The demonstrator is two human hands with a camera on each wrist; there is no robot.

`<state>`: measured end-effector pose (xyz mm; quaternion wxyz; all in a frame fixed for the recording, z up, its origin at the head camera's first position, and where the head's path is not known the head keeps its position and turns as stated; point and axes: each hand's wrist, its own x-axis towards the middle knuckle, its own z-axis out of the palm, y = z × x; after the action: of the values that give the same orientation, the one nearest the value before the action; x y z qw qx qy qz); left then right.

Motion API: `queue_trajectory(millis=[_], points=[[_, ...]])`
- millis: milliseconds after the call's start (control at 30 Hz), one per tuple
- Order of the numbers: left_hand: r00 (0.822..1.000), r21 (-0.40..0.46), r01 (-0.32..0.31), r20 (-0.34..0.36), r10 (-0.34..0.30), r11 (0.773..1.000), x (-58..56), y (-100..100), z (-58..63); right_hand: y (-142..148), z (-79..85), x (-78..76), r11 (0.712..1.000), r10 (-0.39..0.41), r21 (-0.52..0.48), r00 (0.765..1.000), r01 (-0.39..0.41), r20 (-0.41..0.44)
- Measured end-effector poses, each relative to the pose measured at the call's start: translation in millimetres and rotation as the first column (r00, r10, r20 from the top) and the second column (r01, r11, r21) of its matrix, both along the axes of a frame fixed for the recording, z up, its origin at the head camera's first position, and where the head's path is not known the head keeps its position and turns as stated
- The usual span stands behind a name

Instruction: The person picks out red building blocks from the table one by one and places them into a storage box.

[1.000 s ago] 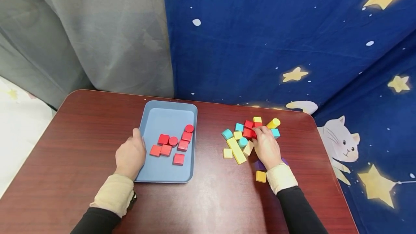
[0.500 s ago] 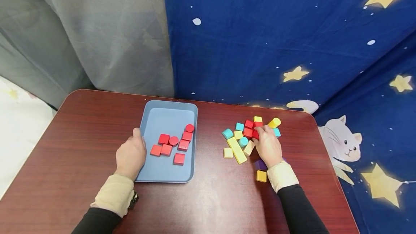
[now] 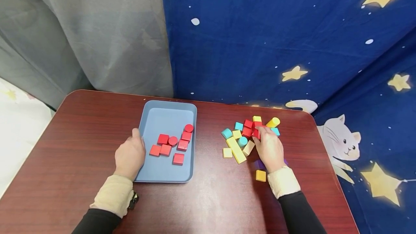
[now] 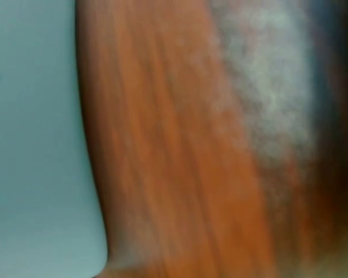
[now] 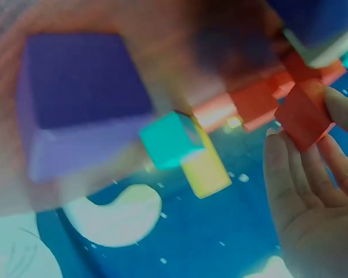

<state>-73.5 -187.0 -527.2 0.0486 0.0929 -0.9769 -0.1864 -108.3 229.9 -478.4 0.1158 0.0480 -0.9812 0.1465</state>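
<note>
My left hand (image 3: 130, 155) grips the left rim of a blue-grey tray (image 3: 166, 115), which lies on the table with several red blocks (image 3: 165, 150) in it. In the left wrist view only the tray's side (image 4: 35, 139) shows, and the fingers are out of sight. On the right, my right hand (image 3: 269, 149) is at the far side of a pile of coloured blocks. Its thumb and fingertips pinch a red block (image 5: 304, 117), seen best in the right wrist view. More red blocks (image 3: 247, 128) lie right beside it.
Around the right hand lie a long yellow block (image 3: 236, 150), a yellow cylinder (image 3: 273, 122), turquoise pieces (image 3: 226, 133), a plain wooden block (image 3: 248, 148), a purple block (image 5: 87, 104) and an orange-yellow block (image 3: 260, 176). Curtains (image 3: 227, 39) hang behind the table's far edge.
My right hand has shifted slightly to the right and toward me, uncovering more of the red block at its fingertips. The left hand and the tray have stayed in place.
</note>
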Motion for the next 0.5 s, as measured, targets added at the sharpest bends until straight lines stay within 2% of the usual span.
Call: queue_trajectory(millis=[133, 333, 500], points=[[1.000, 0.002, 0.008, 0.015, -0.008, 1.000, 0.9, -0.7, -0.7, -9.0, 10.4, 5.9, 1.000, 0.005, -0.025, 0.999, -0.006, -0.052], [1.000, 0.005, 0.011, -0.001, -0.011, 1.000, 1.0, -0.9, -1.2, -27.3, 24.1, 15.1, 0.993, 0.084, -0.072, 0.991, -0.092, -0.105], [1.000, 0.002, 0.007, -0.010, -0.007, 1.000, 0.3, -0.8, -1.5, -45.6, 32.4, 24.5, 0.985, 0.147, -0.072, 0.980, -0.158, -0.136]])
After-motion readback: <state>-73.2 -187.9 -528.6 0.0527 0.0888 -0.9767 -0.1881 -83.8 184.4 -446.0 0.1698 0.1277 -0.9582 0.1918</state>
